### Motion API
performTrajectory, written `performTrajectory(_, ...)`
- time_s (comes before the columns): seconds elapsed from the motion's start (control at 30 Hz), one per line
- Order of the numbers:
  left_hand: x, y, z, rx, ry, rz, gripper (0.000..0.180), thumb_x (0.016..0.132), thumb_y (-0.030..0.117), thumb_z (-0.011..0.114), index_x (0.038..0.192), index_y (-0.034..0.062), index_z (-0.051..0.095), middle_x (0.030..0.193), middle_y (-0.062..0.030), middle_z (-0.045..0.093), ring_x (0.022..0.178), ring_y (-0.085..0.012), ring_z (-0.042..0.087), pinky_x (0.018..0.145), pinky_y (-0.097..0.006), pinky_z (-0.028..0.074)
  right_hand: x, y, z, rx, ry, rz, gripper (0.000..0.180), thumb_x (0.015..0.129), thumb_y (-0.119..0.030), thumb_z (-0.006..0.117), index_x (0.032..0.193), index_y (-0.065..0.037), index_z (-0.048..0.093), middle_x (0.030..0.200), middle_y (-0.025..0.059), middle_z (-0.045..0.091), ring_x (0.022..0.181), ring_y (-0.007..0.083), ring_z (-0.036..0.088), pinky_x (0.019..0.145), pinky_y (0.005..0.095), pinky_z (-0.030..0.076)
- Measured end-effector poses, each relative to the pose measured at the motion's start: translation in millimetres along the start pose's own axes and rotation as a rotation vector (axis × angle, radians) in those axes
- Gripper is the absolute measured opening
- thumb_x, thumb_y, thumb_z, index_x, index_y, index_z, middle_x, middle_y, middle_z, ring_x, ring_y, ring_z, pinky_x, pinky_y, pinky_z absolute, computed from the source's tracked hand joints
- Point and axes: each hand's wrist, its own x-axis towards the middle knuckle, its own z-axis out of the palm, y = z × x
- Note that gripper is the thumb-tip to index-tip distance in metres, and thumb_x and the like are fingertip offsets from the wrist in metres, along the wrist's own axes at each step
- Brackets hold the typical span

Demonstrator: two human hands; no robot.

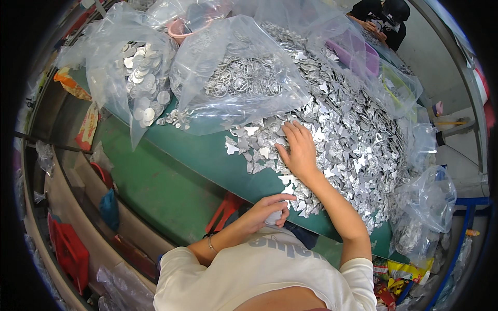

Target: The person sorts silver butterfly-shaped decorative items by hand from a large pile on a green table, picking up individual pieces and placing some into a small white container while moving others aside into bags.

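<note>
1. Green bench (205,151) in a cluttered workshop, seen from above through the head camera I watch remotely; its edge slants down from left to right.
2. Nearest me, the left hand (265,211) is off the bench, just before the wearer's shirt. Its fingers are curled together around a pale grey piece (273,217), partly hidden, with the index finger pointing right.
3. Just beyond, the right hand (301,154) lies palm down on the near side of a broad silver heap (358,140), its fingers slightly spread and the thumb apart. I cannot tell whether anything is under the palm.
4. The heap's small, flat cut-outs look light, stiff and metallic; I judge they would slide over one another. I would pinch one by its opposite edges, minding possible sharp corners.
5. Farther back stand a clear bag of discs (148,88) and, right of it, a clear bag of openwork pieces (244,78); both bags look soft.
6. Farthest, at upper right, a co-worker (386,26) in a dark cap sits with hands close together.
</note>
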Motion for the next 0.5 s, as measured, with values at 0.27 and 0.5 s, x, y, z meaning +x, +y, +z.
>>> performTrajectory(0.27,0.5,-3.7,-2.0,0.016,0.002,0.003,0.033,0.092,0.012,0.042,0.123,0.0003,0.043,0.068,-0.0060,0.047,0.057,-0.0118,0.045,0.056,-0.026,0.041,8.7,-1.0,-11.8,-0.240,-0.020,-0.090,0.034,0.072,-0.027,0.068,0.096,-0.004,0.060,0.100,0.0063,0.059,0.109,0.0295,0.047,0.099,0.0505,0.023)
performTrajectory(0.5,0.7,-3.4,-0.8,0.048,0.011,0.001,0.033,0.092,0.011,0.042,0.123,0.0003,0.043,0.067,-0.0059,0.047,0.056,-0.0118,0.045,0.056,-0.026,0.042,-4.2,1.6,-9.6,-0.182,0.003,-0.101,0.022,0.072,-0.015,0.068,0.091,-0.008,0.061,0.091,0.0033,0.060,0.100,0.0234,0.051,0.100,0.0501,0.022)
